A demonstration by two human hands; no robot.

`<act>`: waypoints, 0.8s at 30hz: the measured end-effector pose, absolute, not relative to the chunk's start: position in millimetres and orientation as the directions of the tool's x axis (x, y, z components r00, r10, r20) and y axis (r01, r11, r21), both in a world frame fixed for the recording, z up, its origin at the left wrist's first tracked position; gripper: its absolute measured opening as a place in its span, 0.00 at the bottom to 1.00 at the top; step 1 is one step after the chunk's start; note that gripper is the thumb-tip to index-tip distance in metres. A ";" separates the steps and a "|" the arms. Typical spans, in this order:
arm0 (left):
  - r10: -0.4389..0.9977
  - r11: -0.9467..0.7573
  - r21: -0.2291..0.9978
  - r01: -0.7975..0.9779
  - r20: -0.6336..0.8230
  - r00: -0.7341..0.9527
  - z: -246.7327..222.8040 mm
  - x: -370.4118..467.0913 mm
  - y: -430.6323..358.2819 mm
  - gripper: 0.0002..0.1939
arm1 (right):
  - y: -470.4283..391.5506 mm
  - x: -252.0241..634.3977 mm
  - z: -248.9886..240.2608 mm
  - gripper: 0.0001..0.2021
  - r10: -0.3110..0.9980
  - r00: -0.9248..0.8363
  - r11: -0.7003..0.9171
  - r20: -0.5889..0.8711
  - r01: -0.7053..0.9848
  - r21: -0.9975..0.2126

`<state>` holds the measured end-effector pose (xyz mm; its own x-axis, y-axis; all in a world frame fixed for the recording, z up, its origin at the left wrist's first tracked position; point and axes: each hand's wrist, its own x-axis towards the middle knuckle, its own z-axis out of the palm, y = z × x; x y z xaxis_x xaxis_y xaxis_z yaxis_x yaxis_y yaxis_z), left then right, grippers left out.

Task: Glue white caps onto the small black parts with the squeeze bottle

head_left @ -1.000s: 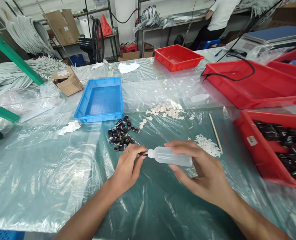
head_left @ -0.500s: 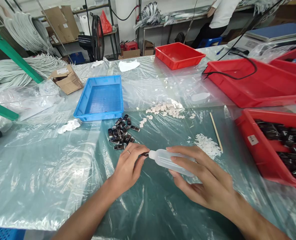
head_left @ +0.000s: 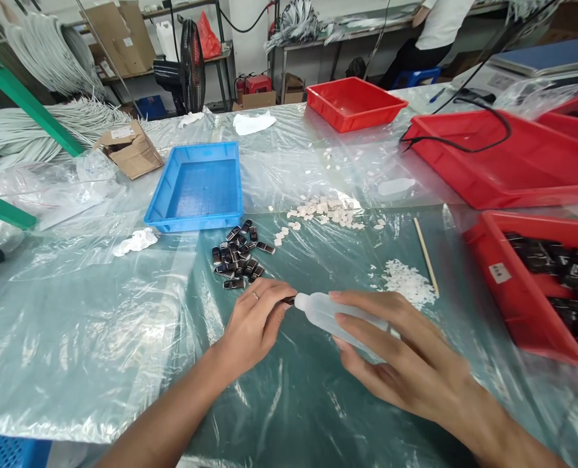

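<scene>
Between thumb and fingertips, my left hand [head_left: 254,322] pinches a small black piece [head_left: 289,300], mostly hidden by the fingers. My right hand [head_left: 400,351] is wrapped round a translucent white squeeze bottle [head_left: 330,315], which lies nearly level. The bottle's capped tip points left and meets, or almost meets, the black piece. Just beyond my left hand is a pile of small shiny black pieces [head_left: 240,257]. Thin pale flakes [head_left: 330,211] are scattered past it. Beyond my right hand lie a heap of small white bits [head_left: 408,283] and a thin wooden stick [head_left: 426,257].
A blue tray [head_left: 237,214] stands behind the black pile. At right, a red bin [head_left: 488,296] holds many black pieces, with another red bin [head_left: 445,175] behind and a red tray [head_left: 352,123] farther back. Plastic sheeting covers the table. A person [head_left: 442,32] sits in the background.
The view has shifted slightly. Both hands keep the same grip, with the bottle tip still at the black piece.
</scene>
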<state>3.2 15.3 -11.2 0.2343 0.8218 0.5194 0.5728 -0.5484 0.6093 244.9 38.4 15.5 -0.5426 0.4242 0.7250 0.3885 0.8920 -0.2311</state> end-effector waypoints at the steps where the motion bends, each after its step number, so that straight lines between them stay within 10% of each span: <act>1: 0.823 -0.547 0.612 0.571 0.518 0.232 -11.8 3.1 15.2 0.19 | 39.1 245.3 15.9 0.27 0.460 -0.529 0.880 0.713 0.376 -0.289; 9: 0.841 -0.530 0.673 0.516 0.492 0.223 -15.6 2.8 13.8 0.19 | 74.8 249.0 -0.4 0.19 0.896 -0.329 0.354 0.298 0.125 -0.927; 24: 0.813 -0.571 0.656 0.494 0.537 0.226 -11.4 0.6 8.9 0.10 | 115.3 237.8 -43.9 0.28 0.817 -0.562 0.364 0.132 0.324 -0.873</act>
<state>0.6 8.9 -11.4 0.2265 0.8129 0.5366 0.4938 -0.5707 0.6561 237.8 115.3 -43.9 -0.5616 0.8168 0.1317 0.3241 0.3637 -0.8733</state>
